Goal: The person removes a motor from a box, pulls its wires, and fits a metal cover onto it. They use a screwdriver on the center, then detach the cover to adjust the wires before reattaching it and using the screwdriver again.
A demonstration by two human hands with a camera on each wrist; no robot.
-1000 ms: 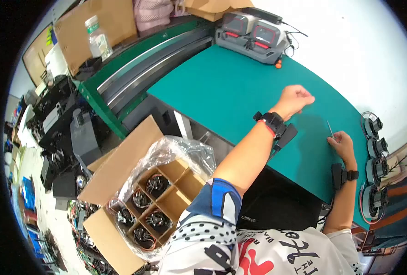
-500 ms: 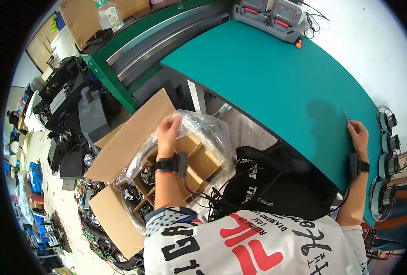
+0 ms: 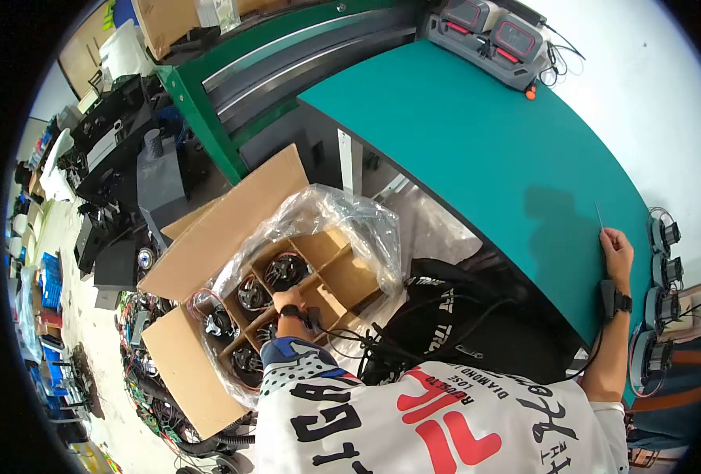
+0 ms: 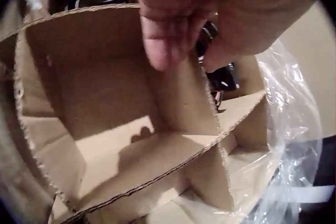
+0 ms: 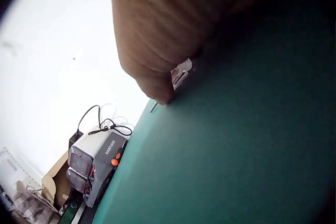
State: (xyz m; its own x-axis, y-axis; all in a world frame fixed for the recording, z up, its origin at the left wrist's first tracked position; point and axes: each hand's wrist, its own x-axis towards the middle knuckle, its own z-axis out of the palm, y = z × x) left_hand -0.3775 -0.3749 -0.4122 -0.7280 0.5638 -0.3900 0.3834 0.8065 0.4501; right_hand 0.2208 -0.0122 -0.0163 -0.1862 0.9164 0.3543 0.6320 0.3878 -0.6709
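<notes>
Left hand (image 3: 289,299): inside the divided carton (image 3: 232,229), grip seemingly clamped on a dark motor (image 4: 220,77).
Right hand (image 3: 619,249): on the green desk (image 3: 461,134), grip pinching a thin metal strip (image 3: 599,215).

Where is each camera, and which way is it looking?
Head: on the person's head, looking down at the box and table; shirt, arms, left hand and right hand show.
Left wrist: looks into the box's dividers; the left hand's fingers pinch a black part.
Right wrist: looks along the table; the right hand pinches a thin tool.
Shared: head and right wrist both show the table and grey device.
</notes>
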